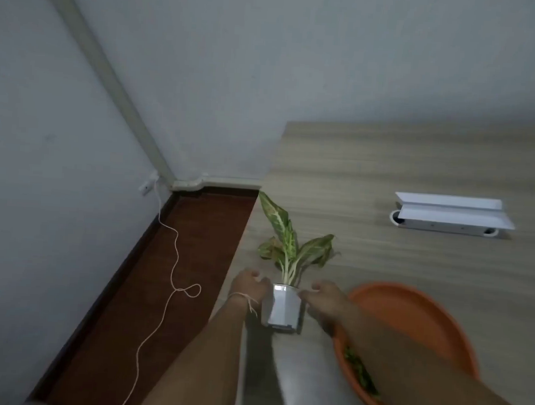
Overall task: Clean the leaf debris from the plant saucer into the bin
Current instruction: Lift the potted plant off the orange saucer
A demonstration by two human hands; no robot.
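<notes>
- Holding the small white pot between both hands, the person has the left hand on its left wall and the right hand on its right wall, low in the middle of the frame.
- Fingers on both hands look curled round the pot's sides, clamped on it rather than spread. The frame is a bit blurry though, so exact fingertip contact is hard to call.
- Whether the pot is resting on the wooden table or just off it, can't tell.
- The plant leans toward the top of the frame, leaves fanning away from the hands.
- The thing that actually matters, the orange saucer, sits at lower right, just beside the pot and partly under the right forearm.
- Leaf debris lies as green bits along the saucer's lower-left rim, the edge nearest the person.
- Key relation, as a guess: the saucer lies to the right of both hands, so the right hand is much nearer. It'd probably be first to reach it once the pot is let go.
- No bin visible anywhere in the frame, so which way the debris has to travel is unknown.
- Elsewhere there's a white tray-like thing at mid right and a loose cord on the floor at left.
</notes>
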